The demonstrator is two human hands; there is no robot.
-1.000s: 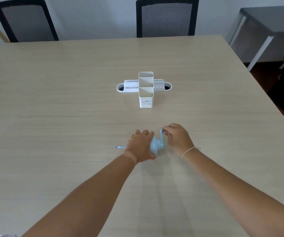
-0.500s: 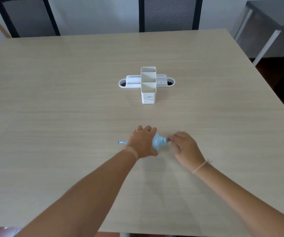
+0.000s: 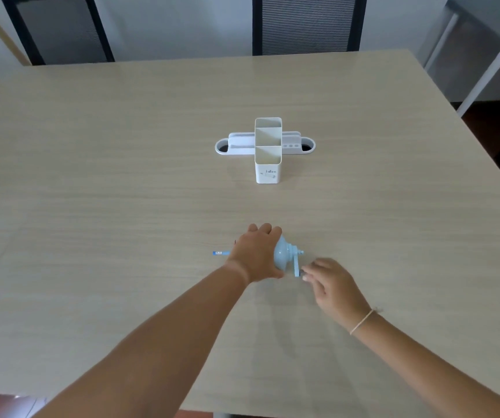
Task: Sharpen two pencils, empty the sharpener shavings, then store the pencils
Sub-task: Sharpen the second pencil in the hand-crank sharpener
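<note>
Since the earlier frame the crank [image 3: 297, 264] of the sharpener has swung from level with its hub to hanging down toward the near side, and the right hand [image 3: 331, 283] has followed it nearer and further right. The left hand [image 3: 257, 254] is clamped over the top of the pale blue sharpener [image 3: 283, 255], fingers wrapped across the far side, holding it down on the table [image 3: 122, 191]. The right hand's fingertips [image 3: 305, 272] are closed on the lower end of the crank (the knob itself is hidden by them). A blue pencil [image 3: 221, 253] lies level, its free end projecting left from under the left hand; its entry into the sharpener is covered by that hand and cannot be confirmed. A second pencil cannot be made out. The white desk organiser [image 3: 268, 152] stands well apart on the far side, centre of the table, with its visible compartments showing nothing inside. Two black chairs [image 3: 303, 25] stand beyond the far edge.
</note>
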